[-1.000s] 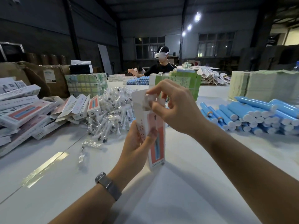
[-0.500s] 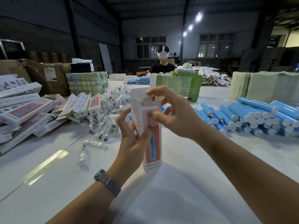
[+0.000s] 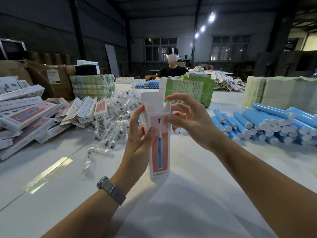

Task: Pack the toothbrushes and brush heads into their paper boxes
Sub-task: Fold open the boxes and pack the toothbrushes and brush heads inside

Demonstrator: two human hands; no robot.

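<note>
Landmark = upright paper box (image 3: 159, 145), centre of table (image 3: 180, 203). Left hand (image 3: 137, 143) on its left side, right hand (image 3: 190, 122) at upper right. Left of box: bagged brush heads (image 3: 115, 121), then packed boxes (image 3: 29, 115) further left. Right: toothbrush tubes (image 3: 267, 124). Behind: leaflet bundle (image 3: 188, 90), seated person (image 3: 172, 69) beyond it.

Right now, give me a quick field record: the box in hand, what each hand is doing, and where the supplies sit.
box: paper box, upright, top flap open
left hand: left hand grips the box's left side
right hand: right hand open, fingertips at the box's top right edge
contents: cannot tell
toothbrushes: blue toothbrushes piled on the right
brush heads: bagged brush heads heaped left of centre
other boxes: stacked boxes far left
surface: white table
</note>
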